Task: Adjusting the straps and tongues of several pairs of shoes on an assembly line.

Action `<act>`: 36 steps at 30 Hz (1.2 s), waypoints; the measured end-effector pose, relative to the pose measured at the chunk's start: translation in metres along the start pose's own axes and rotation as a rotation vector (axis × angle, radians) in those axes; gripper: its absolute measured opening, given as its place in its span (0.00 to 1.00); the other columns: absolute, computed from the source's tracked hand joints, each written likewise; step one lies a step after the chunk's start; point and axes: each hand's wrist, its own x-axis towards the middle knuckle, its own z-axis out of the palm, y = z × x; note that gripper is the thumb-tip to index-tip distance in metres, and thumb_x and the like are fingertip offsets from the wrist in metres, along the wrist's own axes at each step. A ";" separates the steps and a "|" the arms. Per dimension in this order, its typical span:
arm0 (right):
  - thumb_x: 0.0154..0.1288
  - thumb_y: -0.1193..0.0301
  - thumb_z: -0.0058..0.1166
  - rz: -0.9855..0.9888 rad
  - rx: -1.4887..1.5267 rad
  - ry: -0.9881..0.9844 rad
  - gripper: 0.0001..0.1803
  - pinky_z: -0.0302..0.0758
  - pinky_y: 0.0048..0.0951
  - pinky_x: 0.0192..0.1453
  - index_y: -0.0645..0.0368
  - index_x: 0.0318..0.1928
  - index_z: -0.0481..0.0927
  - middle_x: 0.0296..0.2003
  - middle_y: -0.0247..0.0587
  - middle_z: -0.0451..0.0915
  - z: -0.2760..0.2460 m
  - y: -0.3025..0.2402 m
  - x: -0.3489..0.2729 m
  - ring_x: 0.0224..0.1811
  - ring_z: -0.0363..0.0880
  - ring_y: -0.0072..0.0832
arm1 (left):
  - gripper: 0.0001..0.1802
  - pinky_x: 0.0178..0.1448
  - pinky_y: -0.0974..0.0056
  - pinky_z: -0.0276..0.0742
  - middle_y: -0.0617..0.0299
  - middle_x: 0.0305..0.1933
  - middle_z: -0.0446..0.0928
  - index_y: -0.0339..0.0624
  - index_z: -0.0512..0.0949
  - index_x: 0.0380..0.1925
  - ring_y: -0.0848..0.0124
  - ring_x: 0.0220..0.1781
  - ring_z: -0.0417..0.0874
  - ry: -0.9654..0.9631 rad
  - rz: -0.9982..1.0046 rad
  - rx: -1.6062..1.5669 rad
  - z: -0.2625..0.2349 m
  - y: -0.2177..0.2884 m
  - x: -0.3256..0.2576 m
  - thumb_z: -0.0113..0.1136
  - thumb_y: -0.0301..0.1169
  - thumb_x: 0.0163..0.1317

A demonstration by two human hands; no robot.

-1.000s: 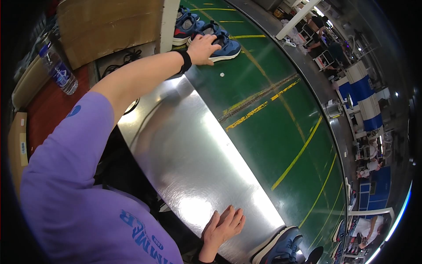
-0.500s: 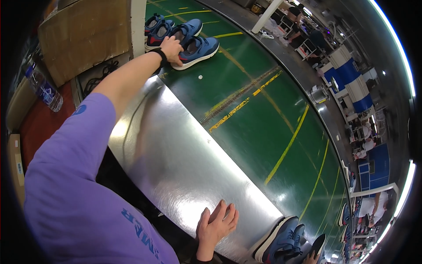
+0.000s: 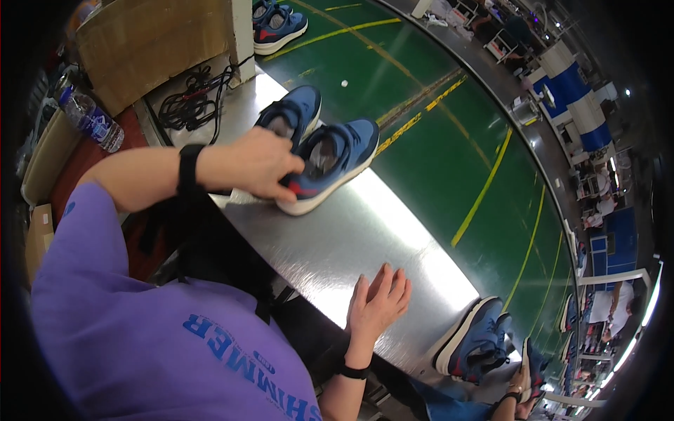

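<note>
A pair of blue sneakers with white soles and red heel patches is over the metal ledge, beside the green belt. My left hand grips the pair at the heels; its thumb presses the heel of the nearer sneaker. The farther sneaker is partly covered by my fingers. Whether the soles touch the metal, I cannot tell. My right hand is raised over the ledge, holding nothing, its fingers slightly bent and the thumb apart.
More blue sneakers stand on the green belt at the far left. Another pair lies at the lower right, near a co-worker's hand holding a shoe. At left are black cables, a water bottle and a cardboard box.
My left hand has drawn the pair of sneakers from the belt toward me, over the metal ledge. The view has shifted, and my right hand remains open over the ledge.
</note>
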 end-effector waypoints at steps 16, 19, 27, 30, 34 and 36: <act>0.69 0.62 0.50 -0.069 0.136 0.197 0.16 0.71 0.36 0.55 0.58 0.51 0.76 0.51 0.52 0.76 -0.004 -0.015 -0.014 0.51 0.74 0.41 | 0.13 0.40 0.59 0.71 0.59 0.21 0.76 0.43 0.75 0.21 0.61 0.32 0.77 0.311 0.215 -0.071 0.057 0.078 -0.041 0.67 0.37 0.43; 0.75 0.57 0.42 0.487 0.920 -0.359 0.19 0.71 0.23 0.33 0.60 0.43 0.77 0.30 0.43 0.82 -0.040 -0.055 -0.028 0.29 0.77 0.24 | 0.09 0.35 0.59 0.73 0.58 0.19 0.76 0.42 0.75 0.20 0.60 0.26 0.79 0.286 0.286 -0.169 0.060 0.097 -0.058 0.65 0.34 0.44; 0.76 0.56 0.40 0.579 1.299 -0.730 0.23 0.57 0.18 0.20 0.61 0.30 0.76 0.13 0.30 0.70 -0.038 -0.065 -0.027 0.14 0.62 0.15 | 0.14 0.33 0.63 0.72 0.63 0.18 0.71 0.42 0.72 0.22 0.66 0.23 0.76 0.317 0.392 -0.175 0.066 0.122 -0.083 0.69 0.33 0.41; 0.74 0.59 0.46 0.718 1.820 -0.818 0.19 0.52 0.16 0.18 0.57 0.28 0.74 0.11 0.25 0.64 -0.034 -0.065 -0.028 0.12 0.56 0.13 | 0.14 0.33 0.63 0.72 0.63 0.17 0.71 0.41 0.72 0.22 0.66 0.22 0.76 0.326 0.397 -0.199 0.071 0.121 -0.083 0.68 0.33 0.42; 0.75 0.60 0.44 0.727 2.007 -0.824 0.18 0.51 0.15 0.16 0.56 0.29 0.74 0.11 0.22 0.62 -0.025 -0.067 -0.030 0.12 0.54 0.11 | 0.13 0.34 0.63 0.73 0.62 0.17 0.71 0.41 0.72 0.23 0.65 0.22 0.77 0.304 0.370 -0.235 0.078 0.120 -0.085 0.67 0.32 0.42; 0.74 0.63 0.45 0.755 2.018 -0.803 0.16 0.51 0.15 0.17 0.55 0.28 0.73 0.11 0.22 0.62 -0.024 -0.070 -0.028 0.12 0.54 0.11 | 0.13 0.34 0.62 0.74 0.62 0.17 0.71 0.41 0.72 0.23 0.64 0.22 0.77 0.284 0.363 -0.250 0.079 0.118 -0.086 0.67 0.32 0.43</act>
